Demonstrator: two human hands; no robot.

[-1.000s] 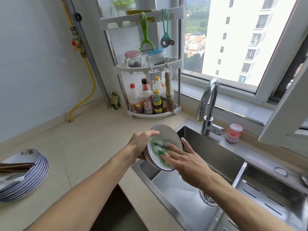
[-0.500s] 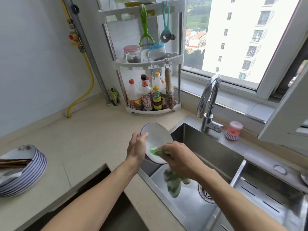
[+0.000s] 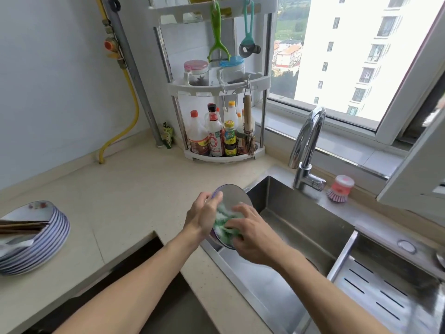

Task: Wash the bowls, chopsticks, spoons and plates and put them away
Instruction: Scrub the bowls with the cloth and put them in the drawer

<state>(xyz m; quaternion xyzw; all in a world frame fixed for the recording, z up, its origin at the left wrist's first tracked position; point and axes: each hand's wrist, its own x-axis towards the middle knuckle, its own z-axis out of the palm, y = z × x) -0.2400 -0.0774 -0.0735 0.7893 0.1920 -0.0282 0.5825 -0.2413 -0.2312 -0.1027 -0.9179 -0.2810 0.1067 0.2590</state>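
Note:
A white plate with a purple rim is held on edge over the sink's left side. My left hand grips its left rim, thumb over the front. My right hand presses a green and white cloth against the plate's face, fingers curled round the cloth. On the counter at the far left stands a stack of several striped plates with dark chopsticks lying across the top and a white spoon beside them.
The steel sink has a drain rack on its right. A chrome tap and a pink dish brush stand behind it. A corner shelf with bottles stands at the back. A dark cutout opens in the counter.
The cloth, hanging loose below the plate half a second ago, is now bunched against the plate's face under my right hand. The plate stays in my left hand over the sink.

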